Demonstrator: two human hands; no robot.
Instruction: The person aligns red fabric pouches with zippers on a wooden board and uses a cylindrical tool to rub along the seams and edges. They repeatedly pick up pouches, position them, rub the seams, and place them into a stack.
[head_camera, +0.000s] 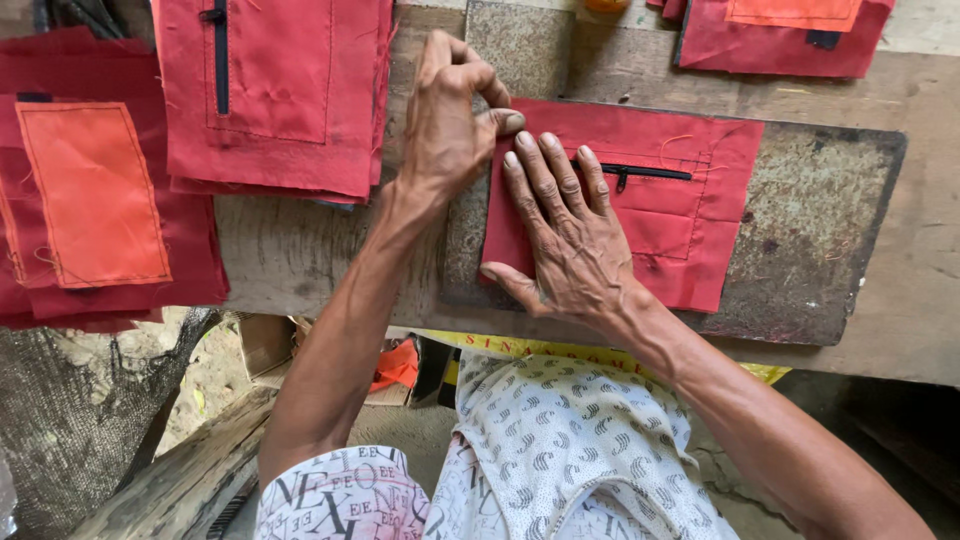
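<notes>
Right hand (570, 235) lies flat, fingers spread, pressing the left half of a red panel (690, 215) with a black zipper (640, 172). Not gripping, just pinning it. Left hand (450, 115) is curled at the panel's top-left corner, thumb and forefinger pinched narrow on the edge; exactly how much cloth is caught, cannot tell.

Panel sits on a dark worn board (810, 250) on the wooden bench (300, 255), its lower left edge near the board's front edge.

Stack of red panels (270, 90) lies just left of the left hand, top one zippered. Further left, another pile with an orange patch (90, 195). More red and orange pieces (780, 30) at top right.

Risks, as judged: if the left pinch pulls while the right palm eases, the panel could skew or crease at the corner. Cloth is thin and frayed, so a hard tug may pull threads. The left wrist is close to the stack and could nudge it.
</notes>
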